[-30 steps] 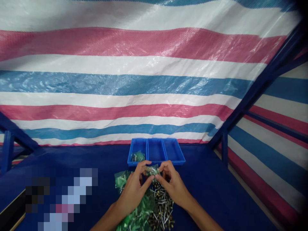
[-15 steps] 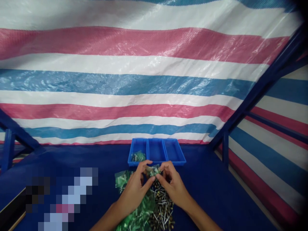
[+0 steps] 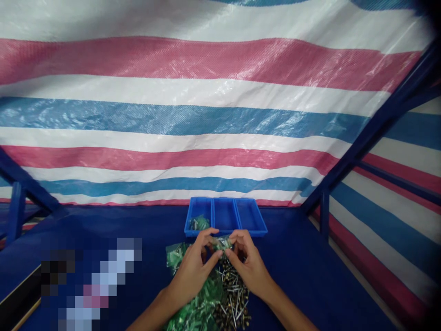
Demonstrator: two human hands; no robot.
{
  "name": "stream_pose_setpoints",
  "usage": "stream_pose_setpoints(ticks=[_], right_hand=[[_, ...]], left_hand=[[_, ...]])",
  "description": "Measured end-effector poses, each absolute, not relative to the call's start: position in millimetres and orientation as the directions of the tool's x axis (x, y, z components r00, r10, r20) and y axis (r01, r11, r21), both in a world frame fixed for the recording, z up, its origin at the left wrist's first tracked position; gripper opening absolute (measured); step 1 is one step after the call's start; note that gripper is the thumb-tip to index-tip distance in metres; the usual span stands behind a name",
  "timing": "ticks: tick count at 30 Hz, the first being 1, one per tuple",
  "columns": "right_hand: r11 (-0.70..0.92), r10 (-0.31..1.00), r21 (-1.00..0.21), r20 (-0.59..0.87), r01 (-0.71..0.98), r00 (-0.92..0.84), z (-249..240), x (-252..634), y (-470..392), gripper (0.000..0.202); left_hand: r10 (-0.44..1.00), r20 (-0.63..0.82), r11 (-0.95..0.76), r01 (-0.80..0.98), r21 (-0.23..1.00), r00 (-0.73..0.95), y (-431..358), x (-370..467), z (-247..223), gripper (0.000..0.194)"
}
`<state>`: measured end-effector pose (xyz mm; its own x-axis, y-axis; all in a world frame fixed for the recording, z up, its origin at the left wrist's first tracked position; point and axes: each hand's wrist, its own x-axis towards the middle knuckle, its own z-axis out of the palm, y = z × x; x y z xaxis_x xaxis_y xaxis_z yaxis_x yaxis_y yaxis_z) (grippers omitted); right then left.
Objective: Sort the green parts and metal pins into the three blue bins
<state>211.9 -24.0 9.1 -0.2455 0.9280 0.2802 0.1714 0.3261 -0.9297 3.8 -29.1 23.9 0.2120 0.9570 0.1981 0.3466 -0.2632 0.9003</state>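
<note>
Between my two hands is a small clear plastic bag (image 3: 223,243) with pale green pieces inside. My left hand (image 3: 196,264) pinches its left side between thumb and fingers, and my right hand (image 3: 246,264) pinches its right side. Below the hands lies a pile of screws (image 3: 233,294) with silvery shanks and dark, brassy ends. A heap of green plastic pieces (image 3: 200,308) spreads beside it, partly under my left forearm. Another small bag of green pieces (image 3: 175,255) rests left of my left hand.
A blue tray with three compartments (image 3: 226,233) stands beyond my hands; its left compartment holds a bag of green pieces (image 3: 200,223). On the blue table (image 3: 310,276), a black item with a light edge (image 3: 20,294) lies at left, partly pixelated. Striped sheeting (image 3: 193,119) hangs behind.
Both hands keep their pinch on the small bag, with only slight finger movement. The whole view has shifted a little.
</note>
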Motion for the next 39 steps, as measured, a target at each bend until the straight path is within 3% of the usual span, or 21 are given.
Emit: stream_pose_setpoints(ticks=[10,14,19,28,39], right_hand=[[0.28,0.937,-0.951,0.241,0.131,-0.253,14.9,211.7,-23.4,0.03],[0.25,0.944,-0.964,0.222,0.09,-0.244,14.7,211.1,-22.5,0.03],[0.222,0.94,-0.975,0.211,0.013,-0.268,14.0,210.2,-22.6,0.034],[0.179,0.946,-0.984,0.169,0.011,-0.276,11.6,209.4,-21.2,0.039],[0.19,0.941,-0.982,0.187,-0.017,-0.282,14.0,209.9,-21.3,0.034]], left_hand=[[0.942,0.28,-0.33,0.369,0.869,0.184,-27.9,0.6,25.4,0.031],[0.891,0.393,-0.453,0.435,0.778,0.225,-29.0,-3.5,26.3,0.026],[0.788,0.511,-0.615,0.461,0.64,0.342,-31.0,-5.8,27.7,0.035],[0.738,0.574,-0.667,0.514,0.54,0.354,-27.3,-8.6,21.7,0.039],[0.758,0.539,-0.646,0.54,0.54,0.368,-28.1,-5.0,26.5,0.043]])
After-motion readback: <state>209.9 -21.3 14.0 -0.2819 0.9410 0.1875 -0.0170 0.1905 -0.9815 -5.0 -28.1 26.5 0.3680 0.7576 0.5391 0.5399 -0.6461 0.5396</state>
